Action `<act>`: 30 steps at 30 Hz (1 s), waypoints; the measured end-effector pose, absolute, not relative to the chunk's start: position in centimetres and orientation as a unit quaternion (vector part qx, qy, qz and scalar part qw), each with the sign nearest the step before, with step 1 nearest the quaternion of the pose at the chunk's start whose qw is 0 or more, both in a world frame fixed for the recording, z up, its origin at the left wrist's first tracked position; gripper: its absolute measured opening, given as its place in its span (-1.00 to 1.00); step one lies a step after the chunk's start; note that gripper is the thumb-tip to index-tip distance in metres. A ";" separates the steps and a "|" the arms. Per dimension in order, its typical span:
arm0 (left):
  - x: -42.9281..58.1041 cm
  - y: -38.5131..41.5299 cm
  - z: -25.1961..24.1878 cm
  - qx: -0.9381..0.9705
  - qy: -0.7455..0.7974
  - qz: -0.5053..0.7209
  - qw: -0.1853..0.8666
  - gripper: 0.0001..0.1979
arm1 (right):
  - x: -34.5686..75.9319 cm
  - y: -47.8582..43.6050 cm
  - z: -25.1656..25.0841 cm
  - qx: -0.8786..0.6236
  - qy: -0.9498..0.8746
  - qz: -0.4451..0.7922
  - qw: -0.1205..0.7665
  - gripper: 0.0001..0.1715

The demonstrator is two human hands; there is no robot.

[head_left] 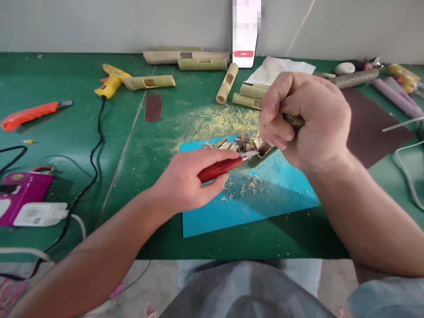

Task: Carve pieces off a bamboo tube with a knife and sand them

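Observation:
A carving knife with a red handle [220, 168] is gripped in my left hand [188, 181], the forefinger stretched along the handle. Its bright blade points right, and the tip meets the cut-out in a bamboo tube [260, 160]. That tube lies on a blue sheet [205, 221], its right end hidden. My right hand [308, 119] is closed in a fist above the tube's right end. A brownish, rounded piece shows between its fingers, too covered to name. Bamboo chips [245, 142] lie piled just behind the blade, with fine shavings [245, 187] in front.
Several cut bamboo tubes [202, 64] lie along the back, near a propped phone [244, 37]. On the left are a yellow glue gun [114, 81], its black cord, an orange utility knife [33, 115] and a magenta device [28, 194]. Brown sandpaper [374, 123] lies right.

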State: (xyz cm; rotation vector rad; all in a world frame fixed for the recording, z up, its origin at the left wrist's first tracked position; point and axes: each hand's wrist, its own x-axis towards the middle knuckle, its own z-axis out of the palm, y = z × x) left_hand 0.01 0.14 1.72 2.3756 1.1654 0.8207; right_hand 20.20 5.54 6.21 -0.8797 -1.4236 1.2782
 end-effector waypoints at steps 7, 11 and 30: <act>0.4 -0.6 1.8 0.843 0.404 0.315 0.165 -0.74 | 19.9 5.2 6.1 -0.306 -0.585 0.540 0.522 -0.74; 1.2 -1.5 1.6 0.843 0.433 0.307 0.082 -0.74 | 19.5 5.1 5.9 -0.289 -0.577 0.541 0.539 -0.71; 0.9 0.1 -1.5 0.869 0.384 0.292 -0.115 -0.71 | 19.9 5.6 6.2 -0.305 -0.578 0.549 0.521 -0.71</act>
